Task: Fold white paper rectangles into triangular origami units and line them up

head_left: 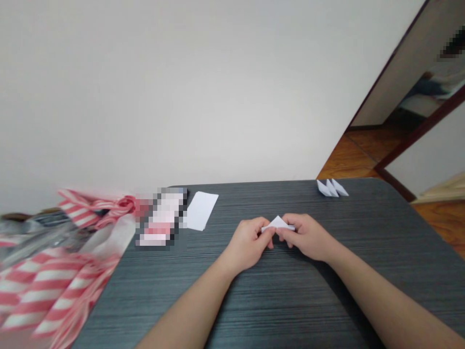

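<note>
Both my hands meet over the middle of a dark grey wood-grain table [276, 300]. Between them is a small white folded paper triangle [278, 222], its point upward. My left hand [249, 244] pinches the triangle's left corner with curled fingers. My right hand [307, 236] grips its right corner, fingers closed round the edge. The lower part of the paper is hidden behind my fingers.
A flat white paper slip [202, 210] lies at the back left of the table. Three small folded white paper pieces [331, 188] sit at the back right edge. A red-and-white striped plastic bag [61, 271] crowds the left side. Wooden floor and a doorway lie to the right.
</note>
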`<state>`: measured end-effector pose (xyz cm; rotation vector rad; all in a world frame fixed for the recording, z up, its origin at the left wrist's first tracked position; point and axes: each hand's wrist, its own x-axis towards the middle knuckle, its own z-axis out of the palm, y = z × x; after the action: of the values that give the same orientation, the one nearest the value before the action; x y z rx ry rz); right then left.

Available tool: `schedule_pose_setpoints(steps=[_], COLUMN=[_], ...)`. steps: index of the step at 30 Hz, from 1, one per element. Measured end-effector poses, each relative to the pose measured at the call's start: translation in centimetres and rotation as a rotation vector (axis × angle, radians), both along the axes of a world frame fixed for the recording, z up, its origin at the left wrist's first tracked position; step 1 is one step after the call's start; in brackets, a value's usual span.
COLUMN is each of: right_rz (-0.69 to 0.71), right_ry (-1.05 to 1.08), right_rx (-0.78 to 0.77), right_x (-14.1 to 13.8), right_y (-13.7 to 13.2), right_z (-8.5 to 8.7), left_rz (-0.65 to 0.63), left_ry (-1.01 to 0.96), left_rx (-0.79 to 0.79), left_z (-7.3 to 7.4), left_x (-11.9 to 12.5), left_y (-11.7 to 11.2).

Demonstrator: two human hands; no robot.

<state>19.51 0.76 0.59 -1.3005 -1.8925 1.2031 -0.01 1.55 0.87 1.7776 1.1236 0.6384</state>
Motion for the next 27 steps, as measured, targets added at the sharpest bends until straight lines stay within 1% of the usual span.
schedule_pose_setpoints(steps=[7, 13, 18, 22, 27], right_rz=[-0.038, -0.054, -0.059, -0.081, -0.112], right_ry=[0.018, 0.018, 0.004, 0.013, 0.05], right_rx=[0.014, -0.025, -0.006, -0.036, -0.053], right_x=[0.3, 0.3, 0.2, 0.4, 0.7], right_y=[0.1, 0.1, 0.0, 0.1, 0.3], right_z=[-0.1, -0.2, 0.0, -0.3, -0.8], left_rz=[0.034, 0.063, 0.055, 0.061, 0.112], left_ry=[-0.074, -0.058, -0.067, -0.08, -0.152], left_rx=[-0.066, -0.058, -0.045, -0.055, -0.092], left_z=[-1.1, -1.0, -1.0, -1.4, -2.1], left_x=[0.0, -0.1, -0.1, -0.1, -0.1], left_y=[0.0, 0.0, 0.0, 0.1, 0.2])
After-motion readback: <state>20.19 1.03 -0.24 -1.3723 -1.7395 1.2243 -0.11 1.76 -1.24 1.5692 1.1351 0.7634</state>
